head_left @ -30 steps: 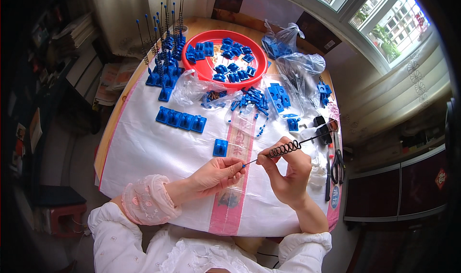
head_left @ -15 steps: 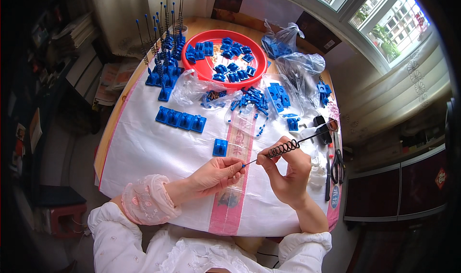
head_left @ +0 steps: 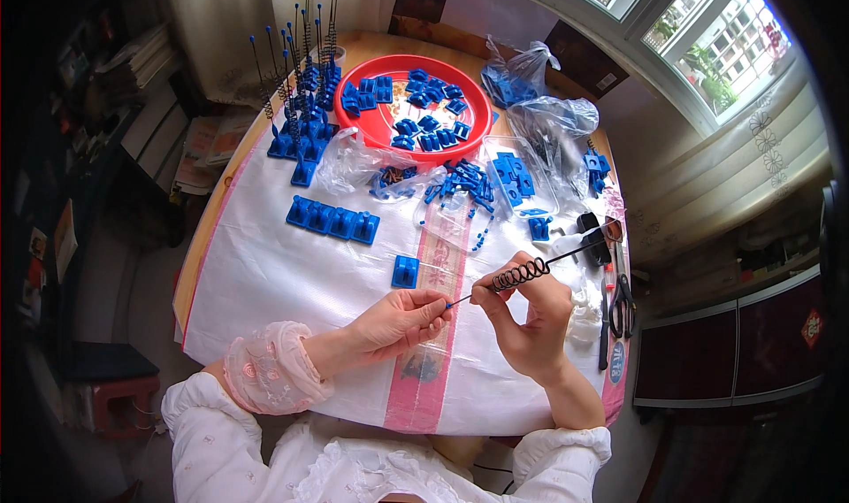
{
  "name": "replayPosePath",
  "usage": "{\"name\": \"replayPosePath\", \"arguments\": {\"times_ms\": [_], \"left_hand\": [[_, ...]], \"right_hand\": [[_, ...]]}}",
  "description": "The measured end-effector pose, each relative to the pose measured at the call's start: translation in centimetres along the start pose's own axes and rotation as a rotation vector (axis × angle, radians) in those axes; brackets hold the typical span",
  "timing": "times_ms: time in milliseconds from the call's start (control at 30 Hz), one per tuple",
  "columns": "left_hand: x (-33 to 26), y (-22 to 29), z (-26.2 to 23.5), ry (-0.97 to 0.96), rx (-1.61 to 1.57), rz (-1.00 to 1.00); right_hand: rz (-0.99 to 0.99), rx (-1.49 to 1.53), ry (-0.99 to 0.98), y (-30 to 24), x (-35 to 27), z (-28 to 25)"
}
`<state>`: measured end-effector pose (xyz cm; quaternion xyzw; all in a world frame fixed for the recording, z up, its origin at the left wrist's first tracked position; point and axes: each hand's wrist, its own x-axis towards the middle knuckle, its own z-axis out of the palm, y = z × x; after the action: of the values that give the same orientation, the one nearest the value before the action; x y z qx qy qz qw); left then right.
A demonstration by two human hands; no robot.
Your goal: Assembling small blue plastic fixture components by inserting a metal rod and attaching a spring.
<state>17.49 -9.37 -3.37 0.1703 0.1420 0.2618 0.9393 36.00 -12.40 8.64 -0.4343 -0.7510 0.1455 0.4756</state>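
My right hand (head_left: pixel 533 322) is closed on a thin black rod with a spring coil (head_left: pixel 520 275), held at a slant with its long end up to the right. My left hand (head_left: pixel 398 326) pinches a small blue bead (head_left: pixel 448 306) at the rod's lower left end; the fingertips partly hide it. Just beyond the left fingers, a single blue plastic base (head_left: pixel 405 272) rests on the white sheet. Farther left lies a joined row of similar blue bases (head_left: pixel 332 220).
At the back, a red basin (head_left: pixel 485 128) holds blue pieces. Upright spring rods with blue tips (head_left: pixel 301 78) stand in bases at far left. Small blue pegs (head_left: pixel 464 183) and a clear tray (head_left: pixel 546 199) sit mid-table. Scissors (head_left: pixel 623 307) lie at the right edge.
My right hand and the spring rod have shifted very slightly left. The left hand keeps its pinch at the bead, and everything else stays in place.
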Motion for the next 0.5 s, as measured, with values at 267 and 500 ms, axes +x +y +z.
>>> {"name": "replayPosePath", "arguments": {"times_ms": [267, 500], "left_hand": [[-0.19, 0.22, 0.93, 0.082, 0.062, -0.016], [-0.20, 0.24, 0.85, 0.068, 0.050, -0.017]], "right_hand": [[-0.004, -0.007, 0.004, 0.18, -0.04, 0.02], [-0.007, -0.010, -0.006, 0.05, 0.01, 0.00]]}}
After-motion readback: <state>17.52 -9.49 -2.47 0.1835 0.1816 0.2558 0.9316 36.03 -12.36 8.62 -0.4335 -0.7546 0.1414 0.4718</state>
